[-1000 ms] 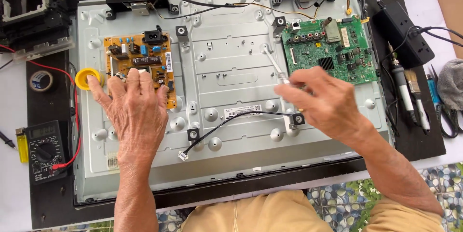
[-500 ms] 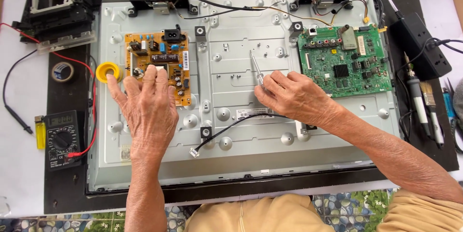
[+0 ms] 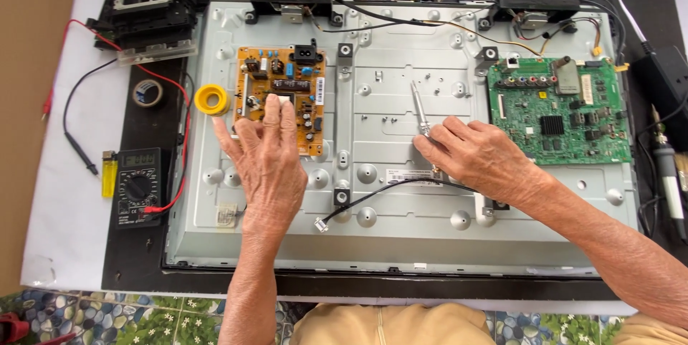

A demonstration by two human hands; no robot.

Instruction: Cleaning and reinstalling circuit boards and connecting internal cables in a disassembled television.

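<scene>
My right hand (image 3: 481, 159) pinches a slim metal tool (image 3: 419, 110) at frame centre, its tip pointing up over the grey metal back panel (image 3: 401, 237). My left hand (image 3: 266, 162) lies spread flat, fingers on the orange circuit board (image 3: 283, 98) at upper left. A green circuit board (image 3: 559, 112) sits at right. On the bench's left lie a yellow solder roll (image 3: 212, 99) and a multimeter (image 3: 137, 187); patterned floor tiles show below. Since 0.5 s ago, my left hand has shifted further onto the orange board.
</scene>
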